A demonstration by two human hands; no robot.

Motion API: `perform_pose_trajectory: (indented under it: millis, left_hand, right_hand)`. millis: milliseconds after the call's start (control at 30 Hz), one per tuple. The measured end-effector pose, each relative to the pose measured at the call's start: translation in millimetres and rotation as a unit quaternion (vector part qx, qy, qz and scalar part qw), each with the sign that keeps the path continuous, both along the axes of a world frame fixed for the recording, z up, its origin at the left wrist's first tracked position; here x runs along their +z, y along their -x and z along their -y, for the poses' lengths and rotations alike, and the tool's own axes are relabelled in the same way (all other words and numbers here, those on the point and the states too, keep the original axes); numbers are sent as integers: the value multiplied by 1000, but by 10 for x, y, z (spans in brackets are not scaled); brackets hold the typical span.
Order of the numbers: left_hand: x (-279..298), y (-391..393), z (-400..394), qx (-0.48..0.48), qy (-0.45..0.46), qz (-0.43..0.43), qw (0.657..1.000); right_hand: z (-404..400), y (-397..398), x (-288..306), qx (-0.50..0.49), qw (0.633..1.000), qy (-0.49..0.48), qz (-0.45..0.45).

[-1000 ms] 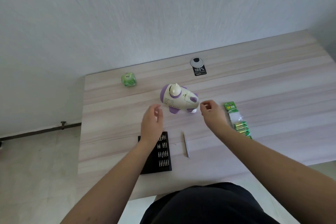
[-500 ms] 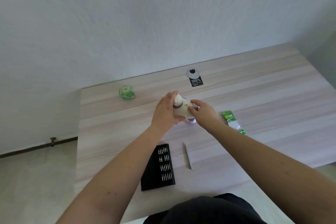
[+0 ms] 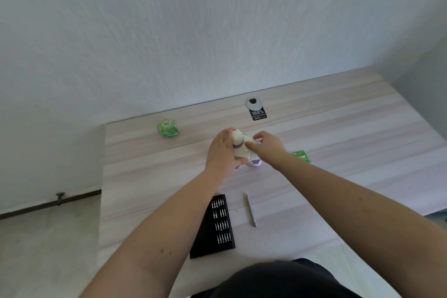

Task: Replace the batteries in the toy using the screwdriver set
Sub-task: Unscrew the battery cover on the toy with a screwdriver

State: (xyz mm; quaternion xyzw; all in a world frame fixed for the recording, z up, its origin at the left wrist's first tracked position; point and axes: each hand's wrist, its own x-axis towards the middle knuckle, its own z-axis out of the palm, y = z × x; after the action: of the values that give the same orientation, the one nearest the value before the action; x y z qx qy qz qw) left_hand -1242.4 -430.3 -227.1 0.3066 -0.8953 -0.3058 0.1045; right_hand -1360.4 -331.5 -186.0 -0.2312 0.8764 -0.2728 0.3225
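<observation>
A cream and purple toy point(image 3: 242, 150) stands on the wooden table point(image 3: 338, 133), mostly covered by my hands. My left hand point(image 3: 221, 152) grips its left side, fingers wrapped over the top. My right hand point(image 3: 267, 147) grips the toy's right side from above. A black screwdriver bit tray point(image 3: 215, 227) with several silver bits lies nearer to me, partly under my left forearm. A thin silver screwdriver handle point(image 3: 250, 209) lies just right of the tray. A green battery pack point(image 3: 301, 155) peeks out behind my right forearm.
A small green cube-shaped object point(image 3: 167, 127) sits at the table's back left. A round cable grommet point(image 3: 253, 103) and a black sticker point(image 3: 257, 114) are at the back centre by the white wall. The table's left edge drops to the floor.
Both hands moved forward from above the table and closed around the toy. The view shifted so the table sits lower in frame.
</observation>
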Motion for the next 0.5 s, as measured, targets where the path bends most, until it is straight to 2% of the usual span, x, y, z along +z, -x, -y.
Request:
perform_pose_trajectory:
  millis: [233, 500]
  left_hand:
    - [23, -22, 28, -19, 9, 7, 1000]
    - [-23, -12, 58, -27, 30, 2, 999]
  right_hand:
    - [63, 37, 77, -16, 999, -25, 12]
    - [104, 15, 176, 12, 998, -63, 6]
